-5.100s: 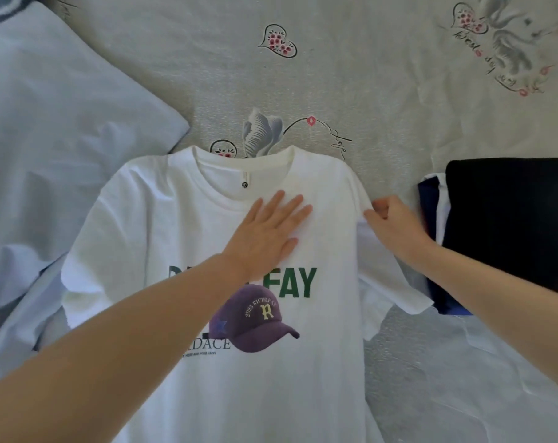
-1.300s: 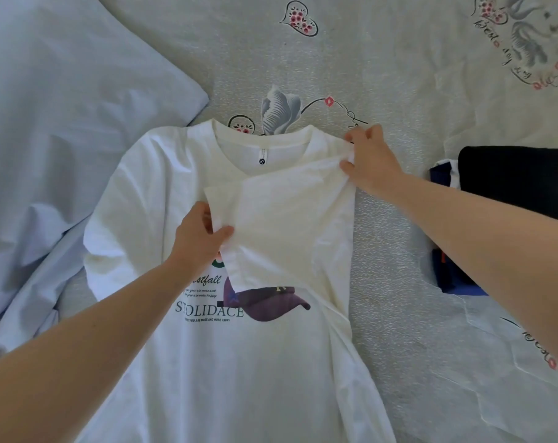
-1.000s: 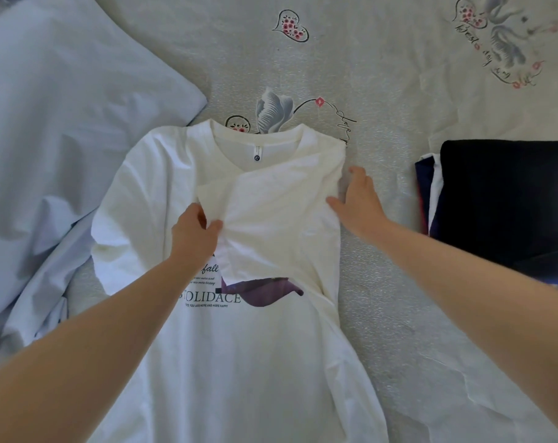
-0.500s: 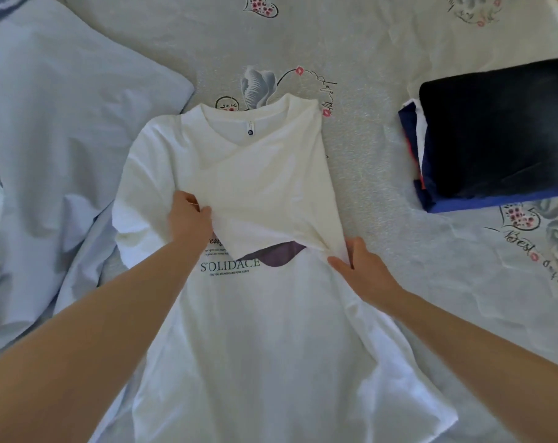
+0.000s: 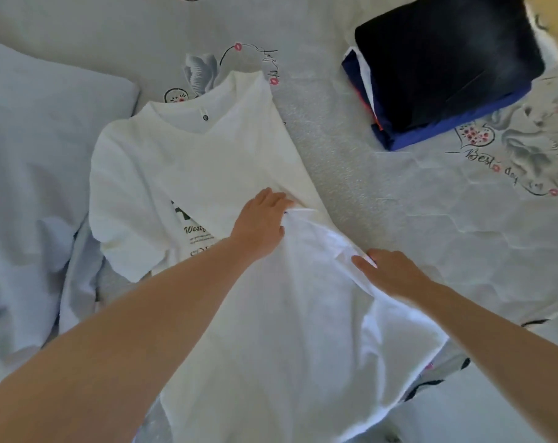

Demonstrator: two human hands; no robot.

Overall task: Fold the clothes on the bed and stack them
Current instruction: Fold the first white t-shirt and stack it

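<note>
**T-shirt: right side half folded, lower edge next**

White T-shirt (image 5: 239, 314) lies face up on the bed (image 5: 367, 187), collar away from the person, roughly mid-frame. Its right sleeve & shoulder are already turned in over the chest, covering most of the print; only a bit of lettering shows w/ the left forearm crossing it. The lower right part of the shirt is not yet folded in and flares out toward the bed edge.

Left hand (image 5: 260, 225) lies on the shirt at the bottom of the folded-in panel, fingers fairly straight, pressing the cloth down; it doesn't appear to grip anything. Right hand (image 5: 395, 273) is at the shirt's right edge, below the left hand. Its fingers (image 5: 362, 262) curl at a raised ridge of fabric and seem to pinch it, tho the tips are partly hidden in the cloth, so not 100% sure.

Step in hand, as I read it: carrying the right-side lengthwise fold down the body. Next move prob. calls for drawing that edge inward so the fold line runs straight from shoulder to hem, while the left hand pins the top. Then same for the left side, which is flat and unfolded.

Folded stack (image 5: 447, 75), dark piece on top, sits well apart at upper right. Pale blue cloth (image 5: 41, 161) lies along the left.
</note>
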